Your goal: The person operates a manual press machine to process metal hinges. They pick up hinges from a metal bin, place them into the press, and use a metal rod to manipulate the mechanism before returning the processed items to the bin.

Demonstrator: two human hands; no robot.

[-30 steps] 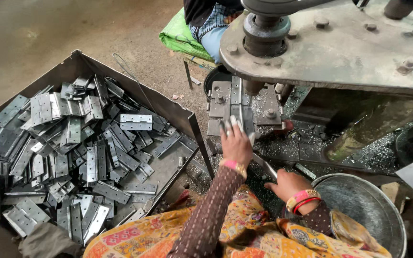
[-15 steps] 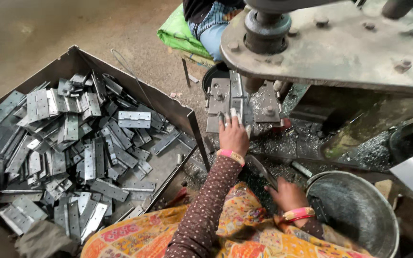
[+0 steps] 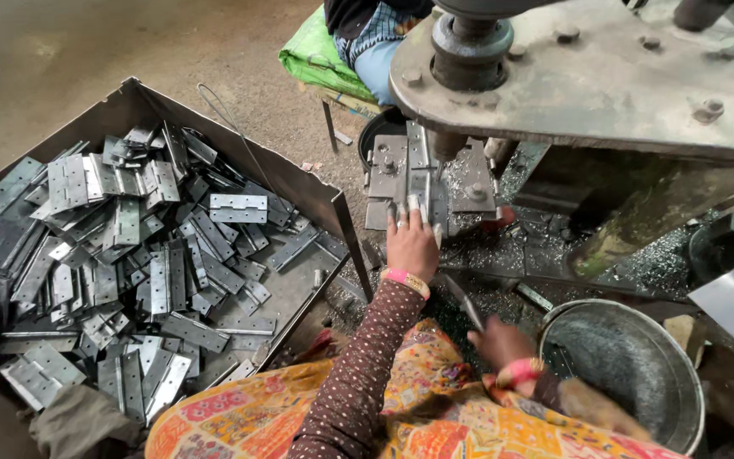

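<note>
My left hand (image 3: 411,242) reaches forward and presses its fingers on a grey metal hinge plate (image 3: 418,174) lying on the bed of a heavy press machine (image 3: 605,85), just under the round ram (image 3: 466,38). My right hand (image 3: 499,340) sits low near my lap, closed around a thin dark metal rod (image 3: 462,302). Both wrists wear pink bangles. My sleeves are brown and dotted, over a bright patterned cloth.
A big open metal tray (image 3: 129,106) on the left holds several loose hinge plates (image 3: 146,255). A round metal bucket (image 3: 630,365) stands at the right. Metal shavings (image 3: 511,255) litter the machine base. Another person sits behind the press on a green cushion (image 3: 320,55).
My left hand has pushed further forward onto the plate under the ram. My right hand has dropped lower and drawn back toward my lap with the rod.
</note>
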